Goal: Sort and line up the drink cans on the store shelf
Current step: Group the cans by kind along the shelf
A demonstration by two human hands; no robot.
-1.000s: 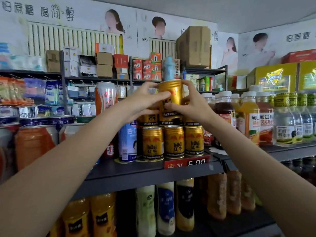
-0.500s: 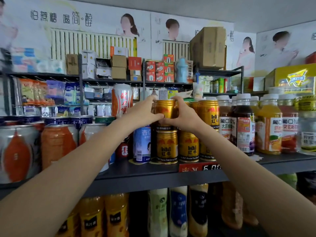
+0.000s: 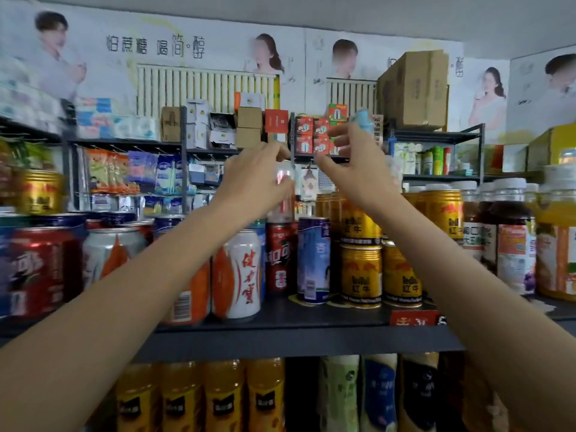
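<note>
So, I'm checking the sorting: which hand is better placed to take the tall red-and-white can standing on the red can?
Left. The left hand is right beside the tall can; the right hand hovers over the gold cans.

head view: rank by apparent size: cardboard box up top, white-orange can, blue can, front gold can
1. cardboard box, largest.
2. white-orange can.
3. blue can, narrower but about as tall; this order is unsure.
4. gold can, shortest.
The box sits farther back, so its real lead is likely bigger.
</note>
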